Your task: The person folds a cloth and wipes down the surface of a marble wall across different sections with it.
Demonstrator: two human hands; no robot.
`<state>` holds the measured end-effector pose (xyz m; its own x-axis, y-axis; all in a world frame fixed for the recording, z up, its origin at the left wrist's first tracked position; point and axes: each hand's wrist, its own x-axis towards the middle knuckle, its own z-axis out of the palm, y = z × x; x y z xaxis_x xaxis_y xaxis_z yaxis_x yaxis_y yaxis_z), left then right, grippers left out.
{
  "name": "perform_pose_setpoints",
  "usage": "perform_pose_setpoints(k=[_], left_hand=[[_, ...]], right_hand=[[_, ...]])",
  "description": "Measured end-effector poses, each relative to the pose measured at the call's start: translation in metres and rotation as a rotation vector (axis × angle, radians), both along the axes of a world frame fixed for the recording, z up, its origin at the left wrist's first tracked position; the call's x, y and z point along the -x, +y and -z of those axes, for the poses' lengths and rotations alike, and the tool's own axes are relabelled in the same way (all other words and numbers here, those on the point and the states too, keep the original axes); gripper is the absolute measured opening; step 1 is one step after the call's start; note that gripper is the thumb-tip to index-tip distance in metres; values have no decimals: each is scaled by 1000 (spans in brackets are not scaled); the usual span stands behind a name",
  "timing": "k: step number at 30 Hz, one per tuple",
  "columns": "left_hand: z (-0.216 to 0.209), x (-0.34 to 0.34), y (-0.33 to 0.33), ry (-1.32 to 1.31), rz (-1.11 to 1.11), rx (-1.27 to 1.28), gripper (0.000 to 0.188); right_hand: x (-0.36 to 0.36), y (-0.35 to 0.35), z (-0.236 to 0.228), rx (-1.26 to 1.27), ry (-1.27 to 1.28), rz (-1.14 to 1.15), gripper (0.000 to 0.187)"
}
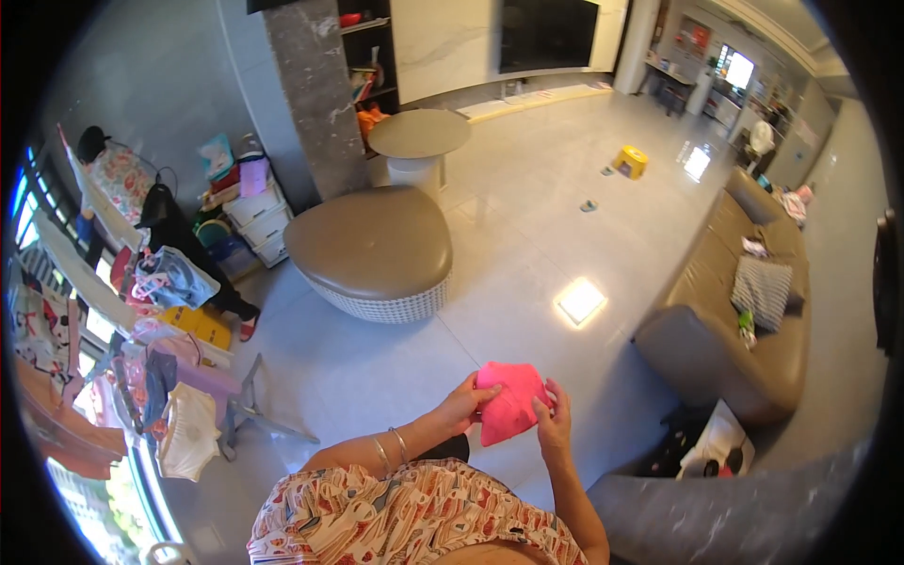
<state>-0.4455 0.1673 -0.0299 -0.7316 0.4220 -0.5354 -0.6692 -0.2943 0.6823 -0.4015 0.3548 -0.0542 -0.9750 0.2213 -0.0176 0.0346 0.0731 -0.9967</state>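
A bright pink piece of cloth [510, 403], compact and seemingly folded, is held up in front of my body. My left hand [462, 403] pinches its left side, the thumb lying over the front. On the other side my right hand [556, 421] grips the right edge between thumb and fingers. Its exact kind of garment cannot be made out. Two bangles circle my left wrist.
Clothes hang on a drying rack [185, 430] at the left, near a person [122, 179]. A brown padded ottoman [372, 240] and round table [419, 134] stand ahead. At right is a leather sofa [716, 301]; farther off, a yellow stool [630, 162].
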Motion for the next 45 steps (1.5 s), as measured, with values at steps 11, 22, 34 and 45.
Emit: perform_pose_setpoints(k=[11, 22, 34, 45], left_hand=[[-23, 245, 50, 152, -224, -240, 59], [-13, 428, 118, -140, -227, -412, 46], [-78, 709, 140, 226, -390, -250, 45], [-46, 897, 106, 129, -543, -560, 55]], right_hand=[[277, 49, -45, 250, -39, -310, 47], [450, 129, -5, 880, -347, -492, 65], [767, 155, -48, 1057, -262, -760, 51], [1004, 82, -55, 1076, -168, -671, 41]])
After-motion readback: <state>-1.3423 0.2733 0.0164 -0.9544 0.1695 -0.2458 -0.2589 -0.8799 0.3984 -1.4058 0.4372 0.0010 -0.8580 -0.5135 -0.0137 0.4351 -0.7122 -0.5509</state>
